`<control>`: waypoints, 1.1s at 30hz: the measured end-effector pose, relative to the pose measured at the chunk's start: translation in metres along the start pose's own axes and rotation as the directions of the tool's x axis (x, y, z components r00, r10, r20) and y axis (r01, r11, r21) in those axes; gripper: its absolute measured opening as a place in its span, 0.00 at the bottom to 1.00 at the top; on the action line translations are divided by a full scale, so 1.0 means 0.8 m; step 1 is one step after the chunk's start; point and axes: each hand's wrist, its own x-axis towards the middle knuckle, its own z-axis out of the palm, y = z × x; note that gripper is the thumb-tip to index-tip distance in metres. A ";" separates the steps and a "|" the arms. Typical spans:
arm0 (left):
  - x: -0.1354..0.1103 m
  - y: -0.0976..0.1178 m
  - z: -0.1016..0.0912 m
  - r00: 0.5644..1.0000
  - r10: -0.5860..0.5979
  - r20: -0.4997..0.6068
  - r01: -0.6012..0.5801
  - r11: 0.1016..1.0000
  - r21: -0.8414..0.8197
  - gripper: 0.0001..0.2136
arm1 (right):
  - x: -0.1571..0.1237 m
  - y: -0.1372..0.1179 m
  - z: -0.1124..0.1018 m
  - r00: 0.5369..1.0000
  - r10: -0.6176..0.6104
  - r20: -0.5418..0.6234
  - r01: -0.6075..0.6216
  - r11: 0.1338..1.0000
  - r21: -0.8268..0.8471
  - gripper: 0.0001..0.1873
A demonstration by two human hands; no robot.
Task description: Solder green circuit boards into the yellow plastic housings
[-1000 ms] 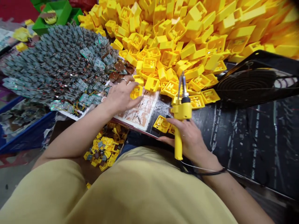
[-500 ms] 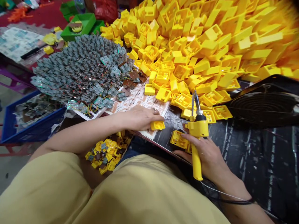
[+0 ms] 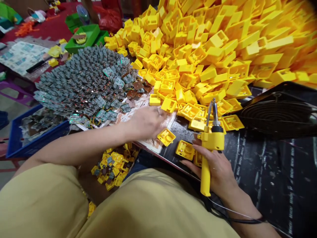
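In my right hand (image 3: 218,168) is a yellow soldering gun (image 3: 206,175), its metal tip pointing up and away from me. The fingers of that hand rest by two yellow plastic casings (image 3: 185,150), the second partly hidden behind the gun. My left hand (image 3: 147,123) hovers over the printed paper at the table edge; motion blurs its fingers, so I cannot tell whether they are apart or closed. Just right of it, a separate yellow casing (image 3: 166,137) lies with its hollow side up.
A big heap of yellow casings (image 3: 188,62) fills the back. Wired circuit boards (image 3: 81,79) are piled at left, near a green tray (image 3: 83,39). A black fan (image 3: 279,112) stands at right. A blue crate (image 3: 37,138) and more yellow parts (image 3: 115,167) sit below table level.
My left hand has let go of a yellow casing, which now lies hollow side up, and has moved up and away from it. My right hand still holds the soldering gun.
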 end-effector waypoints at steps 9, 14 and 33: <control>0.095 -0.121 0.038 0.890 -0.455 0.035 0.439 0.875 0.207 0.23 | 0.001 0.000 0.003 0.997 0.049 -0.064 -0.050 0.999 -0.014 0.25; 0.109 -0.147 0.044 0.849 -0.528 -0.022 0.528 0.849 0.024 0.15 | 0.001 0.001 0.006 0.994 0.075 -0.077 -0.077 0.996 -0.033 0.21; 0.029 -0.151 0.012 0.957 -0.288 -0.024 0.133 0.512 -0.849 0.32 | 0.006 0.001 0.004 0.992 0.092 -0.091 -0.096 0.994 -0.046 0.20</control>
